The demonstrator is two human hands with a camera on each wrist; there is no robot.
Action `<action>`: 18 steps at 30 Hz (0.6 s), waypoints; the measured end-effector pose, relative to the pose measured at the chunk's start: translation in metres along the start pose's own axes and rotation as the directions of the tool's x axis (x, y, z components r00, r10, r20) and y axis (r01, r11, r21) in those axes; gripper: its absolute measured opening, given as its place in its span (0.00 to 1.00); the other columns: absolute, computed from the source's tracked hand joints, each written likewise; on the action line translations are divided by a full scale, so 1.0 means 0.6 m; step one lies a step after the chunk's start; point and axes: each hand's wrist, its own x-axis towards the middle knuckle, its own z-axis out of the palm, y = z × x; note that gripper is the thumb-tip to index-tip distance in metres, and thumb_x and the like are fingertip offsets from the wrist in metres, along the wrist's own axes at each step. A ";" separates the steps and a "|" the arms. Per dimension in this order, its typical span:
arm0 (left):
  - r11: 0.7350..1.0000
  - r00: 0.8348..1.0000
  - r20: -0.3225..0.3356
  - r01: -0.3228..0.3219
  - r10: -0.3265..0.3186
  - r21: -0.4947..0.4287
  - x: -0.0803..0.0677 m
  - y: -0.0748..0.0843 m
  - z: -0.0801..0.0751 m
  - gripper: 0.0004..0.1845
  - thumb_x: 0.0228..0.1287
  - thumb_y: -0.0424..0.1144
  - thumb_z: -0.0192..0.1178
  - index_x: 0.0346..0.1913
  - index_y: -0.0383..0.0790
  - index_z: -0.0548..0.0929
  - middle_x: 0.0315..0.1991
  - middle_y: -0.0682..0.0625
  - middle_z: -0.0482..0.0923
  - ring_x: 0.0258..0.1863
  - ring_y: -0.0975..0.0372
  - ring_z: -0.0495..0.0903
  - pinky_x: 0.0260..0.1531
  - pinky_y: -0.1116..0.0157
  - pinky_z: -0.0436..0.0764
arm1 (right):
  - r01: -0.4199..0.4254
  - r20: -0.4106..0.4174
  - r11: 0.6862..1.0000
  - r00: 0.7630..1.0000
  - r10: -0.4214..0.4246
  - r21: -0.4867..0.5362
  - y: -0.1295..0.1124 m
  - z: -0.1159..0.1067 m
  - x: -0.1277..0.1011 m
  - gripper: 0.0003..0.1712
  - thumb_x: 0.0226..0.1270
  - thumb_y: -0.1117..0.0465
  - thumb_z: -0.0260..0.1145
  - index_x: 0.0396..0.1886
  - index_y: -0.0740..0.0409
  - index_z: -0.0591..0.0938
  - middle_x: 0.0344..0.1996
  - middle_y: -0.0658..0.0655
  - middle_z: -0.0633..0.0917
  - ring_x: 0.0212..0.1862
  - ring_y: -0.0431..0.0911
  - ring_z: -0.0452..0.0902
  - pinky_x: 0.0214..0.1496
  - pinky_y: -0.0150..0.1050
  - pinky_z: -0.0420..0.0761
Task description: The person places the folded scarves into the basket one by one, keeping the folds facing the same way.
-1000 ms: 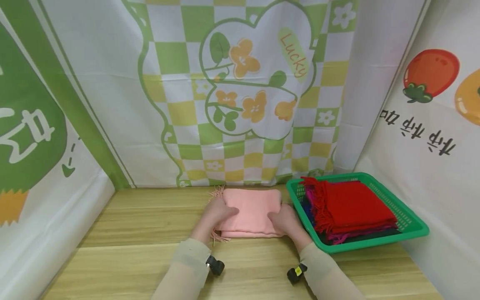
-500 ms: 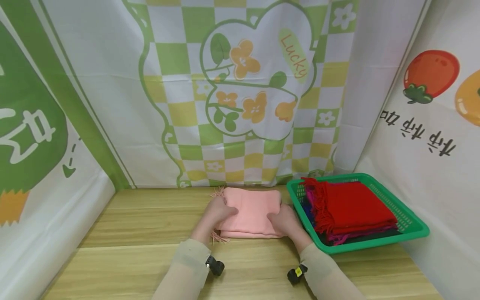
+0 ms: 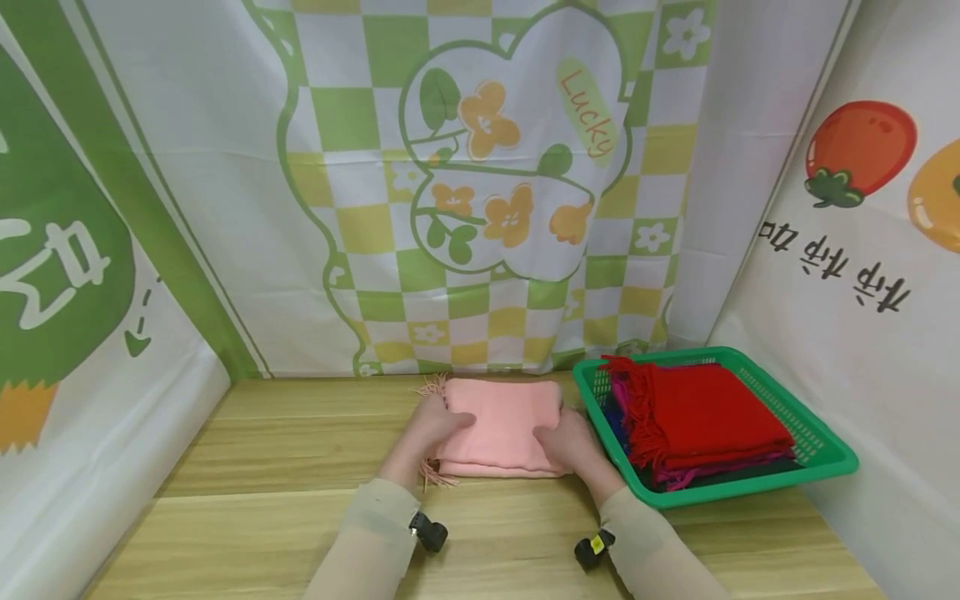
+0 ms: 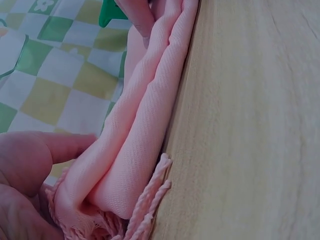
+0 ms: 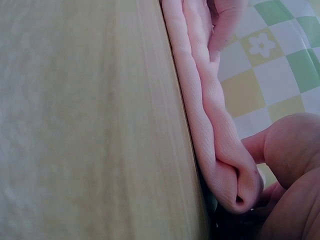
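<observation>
A folded pink scarf [image 3: 502,425] lies on the wooden table, its fringe [image 3: 438,475] sticking out on the left side. My left hand [image 3: 441,422] grips the fringed left edge, thumb on top. On the opposite edge my right hand [image 3: 566,439] holds the scarf the same way, thumb laid over the upper face. Stacked soft layers of the scarf [image 4: 135,130] show along its near side in the left wrist view. In the right wrist view the scarf's rounded fold [image 5: 235,185] sits by the right thumb. The other fingers are mostly hidden at the scarf's sides.
Close to the right hand stands a green plastic basket [image 3: 750,487]. Inside it a folded red scarf [image 3: 712,412] lies over magenta and dark blue cloth. A checked green and yellow curtain [image 3: 465,308] hangs right behind the pink scarf. Printed white sheets flank both sides.
Both hands keep nearly the same place on the pink scarf. Its back edge rose slightly, then came down a little and looks straighter now.
</observation>
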 end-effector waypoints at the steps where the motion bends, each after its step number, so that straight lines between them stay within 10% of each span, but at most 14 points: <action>1: 1.000 1.000 0.001 -0.008 0.008 0.001 0.005 -0.006 0.001 0.34 0.63 0.50 0.80 0.59 0.25 0.84 0.51 0.37 0.86 0.43 0.52 0.85 0.43 0.55 0.88 | 0.002 0.001 1.000 1.000 -0.002 0.000 -0.001 0.000 0.000 0.29 0.67 0.58 0.72 0.56 0.78 0.81 0.50 0.73 0.89 0.49 0.60 0.87 0.58 0.59 0.87; 8: 0.999 0.999 0.044 0.026 -0.025 -0.025 0.004 -0.010 -0.008 0.50 0.70 0.49 0.76 0.84 0.25 0.64 0.74 0.26 0.74 0.68 0.39 0.80 0.64 0.46 0.84 | -0.001 0.008 1.000 1.000 0.001 0.013 -0.003 -0.001 -0.001 0.29 0.68 0.57 0.72 0.58 0.78 0.80 0.50 0.72 0.89 0.49 0.60 0.87 0.58 0.58 0.87; 14: 0.998 0.998 0.049 0.035 -0.032 -0.047 -0.076 0.068 -0.040 0.41 0.65 0.39 0.77 0.72 0.14 0.72 0.68 0.23 0.77 0.63 0.39 0.81 0.62 0.47 0.84 | -0.009 0.013 0.999 1.000 0.009 0.034 -0.003 0.000 -0.002 0.28 0.67 0.57 0.72 0.56 0.78 0.82 0.47 0.71 0.89 0.45 0.57 0.86 0.55 0.57 0.87; 18: 0.998 0.998 0.044 0.051 -0.049 -0.036 -0.081 0.076 -0.045 0.34 0.63 0.37 0.78 0.63 0.15 0.78 0.61 0.25 0.81 0.54 0.44 0.83 0.55 0.49 0.86 | -0.004 0.010 0.999 1.000 0.003 0.035 -0.004 -0.001 -0.001 0.26 0.68 0.57 0.72 0.52 0.78 0.83 0.45 0.70 0.90 0.44 0.57 0.86 0.54 0.57 0.87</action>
